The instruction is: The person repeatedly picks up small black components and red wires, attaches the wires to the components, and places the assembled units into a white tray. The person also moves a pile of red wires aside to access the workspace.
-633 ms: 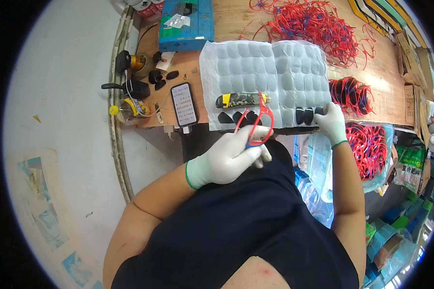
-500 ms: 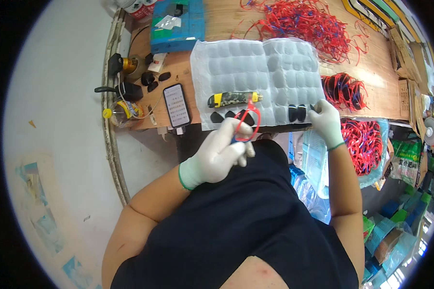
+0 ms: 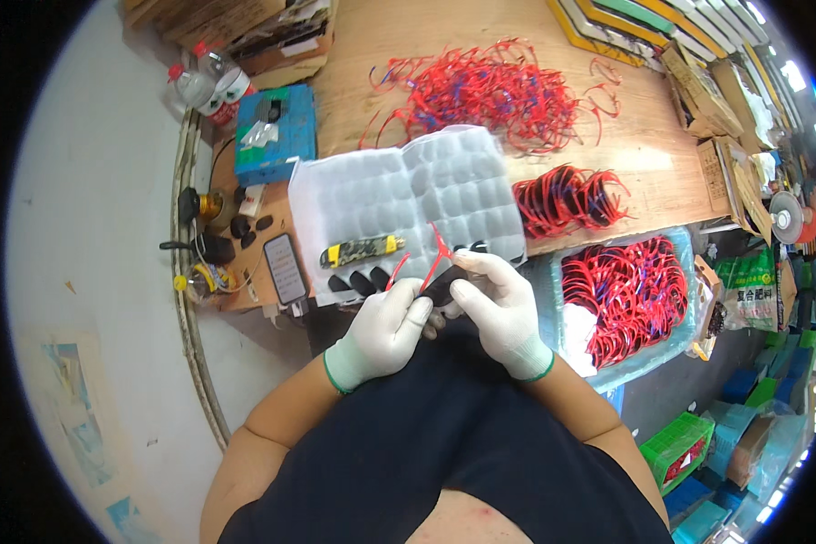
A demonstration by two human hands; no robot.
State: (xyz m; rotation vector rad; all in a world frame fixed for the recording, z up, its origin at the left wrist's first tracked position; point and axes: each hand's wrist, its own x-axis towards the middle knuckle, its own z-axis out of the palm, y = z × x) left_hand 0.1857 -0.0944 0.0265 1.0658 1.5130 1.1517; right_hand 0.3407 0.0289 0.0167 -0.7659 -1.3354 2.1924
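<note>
Grips narrowly, with the gloved left hand [image 3: 385, 328], the near left part of a red frame [image 3: 442, 251]. Held between both hands, in front of the torso, with slender ends pointing away toward the sheet; seemingly longest front to back, though largely masked by gloves. Below the taller red end, between the thumbs: a dark lens [image 3: 438, 288]; seated or merely touching, impossible to tell. Pinches close, with the gloved right hand [image 3: 499, 313], thumb against lens, forefinger at frame. Equally near on both sides; blocked from sight only by fingers.

Beyond, left to right: at far left, a yellow-capped bottle [image 3: 207, 283], then a phone [image 3: 286, 269] on the bench [image 3: 639, 154]. Next, on a pale dimpled sheet [image 3: 372, 195], loose dark lenses [image 3: 361, 284] just past the left hand, with a yellow-and-camouflage tool [image 3: 363, 251] behind; more lenses [image 3: 479, 246] just past the right hand. Farther back, a tangled red heap [image 3: 490, 95]; rightward, a row of red frames [image 3: 567, 199], then a lined bin [image 3: 689, 263] full of red frames, well apart.
</note>
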